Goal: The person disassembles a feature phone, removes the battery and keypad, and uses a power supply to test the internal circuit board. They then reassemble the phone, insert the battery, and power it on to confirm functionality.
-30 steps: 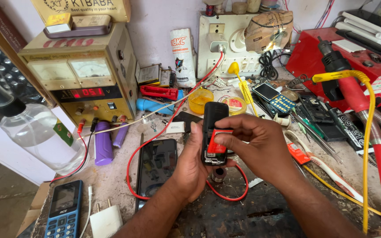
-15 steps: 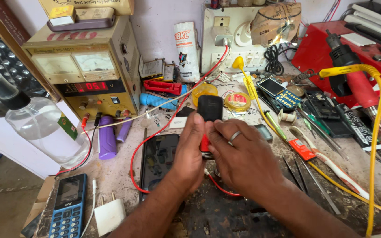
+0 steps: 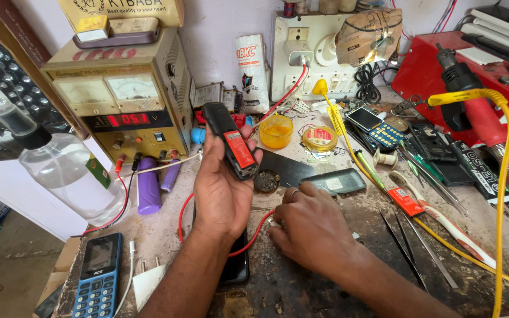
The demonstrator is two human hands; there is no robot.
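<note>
Nearest the bench edge lay a blue keypad phone (image 3: 97, 277), face up, with a white plug adapter (image 3: 147, 282) just beside it. A black smartphone (image 3: 237, 265) lay flat under the left forearm, mostly hidden.

Left hand (image 3: 222, 191): raised off the bench, fingers curled around a small black phone with its back open (image 3: 229, 141). A red battery (image 3: 240, 149) showed in the opened back. Grip firm, thumb along one side, fingers on the other; phone tilted, top end pointing away and left.

Right hand (image 3: 313, 227): down on the dark work surface (image 3: 384, 259), fingers loosely bent, a ring on 1 finger. Fingertips met the red wire (image 3: 254, 235) near its end; could not tell whether they pinched it or merely rested on it. The wire looped back under the left wrist.

Just beyond the right hand: a grey back cover (image 3: 334, 181), and a small round tin of dark material (image 3: 265, 181). 2 tweezers (image 3: 410, 250) lay to the right, near a toothbrush (image 3: 443, 221).

Middle distance: 2 purple cylinders (image 3: 147, 191), a yellow pot (image 3: 276, 131), a roll of solder (image 3: 319, 138), another keypad phone (image 3: 375, 125).

Far: a bench power supply (image 3: 119, 97) with a lit red display, a clear bottle (image 3: 66, 176) left of it, a wall socket board (image 3: 307, 53), a red case (image 3: 472, 65) at right.
</note>
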